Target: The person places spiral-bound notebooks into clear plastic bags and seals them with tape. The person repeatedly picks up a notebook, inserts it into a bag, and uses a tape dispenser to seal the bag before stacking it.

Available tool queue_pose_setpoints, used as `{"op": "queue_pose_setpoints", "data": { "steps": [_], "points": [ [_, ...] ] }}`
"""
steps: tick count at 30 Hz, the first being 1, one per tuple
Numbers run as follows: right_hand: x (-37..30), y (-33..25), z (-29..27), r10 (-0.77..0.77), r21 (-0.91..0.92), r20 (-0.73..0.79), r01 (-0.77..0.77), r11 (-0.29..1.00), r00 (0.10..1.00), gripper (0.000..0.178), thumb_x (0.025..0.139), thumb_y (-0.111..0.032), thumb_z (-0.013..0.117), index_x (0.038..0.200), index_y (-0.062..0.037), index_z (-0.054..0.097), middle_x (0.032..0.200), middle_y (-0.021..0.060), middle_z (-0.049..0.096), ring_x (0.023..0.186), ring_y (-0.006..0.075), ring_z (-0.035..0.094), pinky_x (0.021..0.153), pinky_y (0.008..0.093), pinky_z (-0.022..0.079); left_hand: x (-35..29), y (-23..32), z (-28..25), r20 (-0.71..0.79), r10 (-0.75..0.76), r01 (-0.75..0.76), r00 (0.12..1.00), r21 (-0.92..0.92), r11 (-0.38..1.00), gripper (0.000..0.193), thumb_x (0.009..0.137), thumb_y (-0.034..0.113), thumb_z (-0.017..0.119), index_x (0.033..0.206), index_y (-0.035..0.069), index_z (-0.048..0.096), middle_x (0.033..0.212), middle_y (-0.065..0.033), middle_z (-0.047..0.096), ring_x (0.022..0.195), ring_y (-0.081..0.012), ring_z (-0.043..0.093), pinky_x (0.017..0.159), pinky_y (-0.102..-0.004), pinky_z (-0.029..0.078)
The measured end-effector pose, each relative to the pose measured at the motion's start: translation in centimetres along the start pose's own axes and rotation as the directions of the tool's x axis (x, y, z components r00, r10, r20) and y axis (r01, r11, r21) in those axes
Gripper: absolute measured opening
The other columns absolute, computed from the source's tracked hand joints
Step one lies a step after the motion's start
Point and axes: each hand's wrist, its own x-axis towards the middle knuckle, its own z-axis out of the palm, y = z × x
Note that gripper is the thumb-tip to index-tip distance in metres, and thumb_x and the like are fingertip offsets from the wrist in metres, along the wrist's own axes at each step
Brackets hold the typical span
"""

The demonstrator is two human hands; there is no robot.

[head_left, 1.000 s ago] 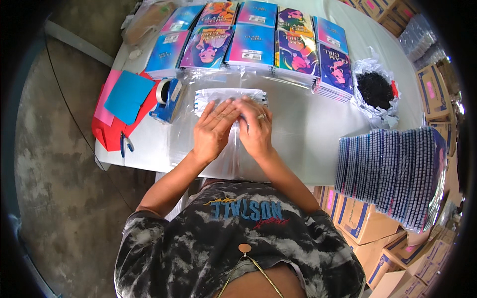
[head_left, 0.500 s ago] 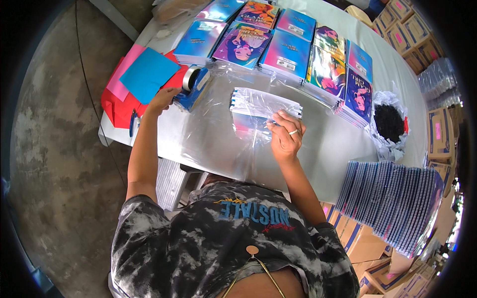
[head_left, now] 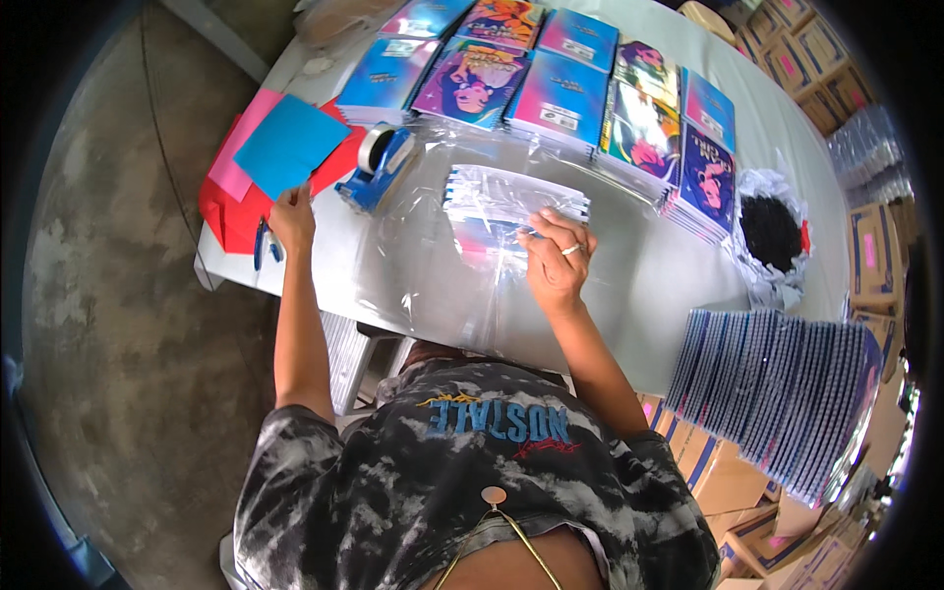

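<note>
A bundle of spiral notebooks (head_left: 482, 246) lies on the white table under clear plastic film (head_left: 506, 202). My right hand (head_left: 558, 261), with a ring on one finger, is closed on the film at the bundle's right side. My left hand (head_left: 293, 221) is pinched closed just below a blue sheet (head_left: 290, 147). What its fingertips hold, if anything, is too small to make out. Between the sheet and the bundle stands a blue tape dispenser (head_left: 369, 182) with a roll of tape (head_left: 376, 147). It touches neither hand.
Stacks of colourful notebooks (head_left: 559, 98) line the table's far side. Red paper (head_left: 224, 221) and a blue-handled cutting tool (head_left: 261, 244) lie at the left. A bag of black material (head_left: 770, 234) and a tall notebook pile (head_left: 772, 393) are to the right, near cardboard boxes (head_left: 875, 256).
My left hand has moved from the tape dispenser to the left and slightly nearer me, its fingers pinched. My right hand remains on the film over the notebooks.
</note>
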Motion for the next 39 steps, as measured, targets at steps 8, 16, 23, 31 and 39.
{"op": "queue_pose_setpoints", "data": {
  "steps": [8,16,23,31,39],
  "points": [
    [-0.3,0.0,-0.4,0.026,0.057,0.012,-0.027,0.998,1.0,0.019,0.069,0.0,0.068,0.081,-0.0146,0.062,0.095,-0.0023,0.064,0.098,0.0154,0.06,0.084,0.0301,0.036,-20.0,19.9,2.1,0.682,0.063,0.467,0.729,-0.562,0.683,0.036,0.085,0.032,0.066,0.061,0.006,0.059,0.053,-0.0013,0.056,0.04,-0.0039,0.042,0.037,-0.0197,0.029],
    [3.1,-3.0,-3.8,0.191,-0.153,0.554,-0.127,0.98,0.811,0.057,0.07,-0.013,0.062,0.126,-0.0149,0.051,0.123,0.0074,0.048,0.107,0.0288,0.045,0.088,0.0444,0.033,-19.9,12.8,5.8,0.527,0.048,0.146,0.848,-0.32,0.936,0.049,0.073,0.04,0.076,0.052,0.002,0.053,0.047,-0.001,0.049,0.043,-0.0096,0.041,0.04,-0.0295,0.033],
    [7.9,0.6,-2.5,0.275,-0.07,0.809,-0.379,0.923,0.519,0.045,0.067,-0.039,0.075,0.097,-0.0076,0.065,0.101,0.0115,0.061,0.097,0.0286,0.057,0.084,0.0393,0.04,-16.2,6.3,8.2,0.436,0.391,-0.253,0.811,-0.34,0.906,0.043,0.064,0.019,0.082,0.093,-0.001,0.058,0.085,-0.0134,0.064,0.074,-0.0241,0.062,0.068,-0.0351,0.05],
    [7.5,-1.9,-3.7,0.123,-0.074,0.826,-0.11,0.991,0.55,0.061,0.068,-0.033,0.074,0.121,-0.0113,0.055,0.116,0.0119,0.057,0.105,0.0273,0.055,0.086,0.0374,0.042,-14.1,10.5,7.4,0.631,0.636,0.048,0.445,-0.725,0.687,0.04,0.066,0.009,0.08,0.099,0.001,0.059,0.093,-0.0062,0.065,0.083,-0.0168,0.062,0.07,-0.03,0.051],
    [9.6,-4.8,-18.7,0.084,-0.12,0.431,-0.035,0.992,0.898,0.074,0.062,-0.019,0.077,0.128,-0.0116,0.045,0.116,0.009,0.054,0.106,0.0259,0.053,0.092,0.0398,0.038,-11.7,22.3,1.3,0.251,0.909,-0.599,0.332,-0.689,0.409,0.067,0.051,0.031,0.085,0.106,0.002,0.059,0.103,-0.0128,0.061,0.097,-0.0263,0.057,0.087,-0.0383,0.043]
  ]
}}
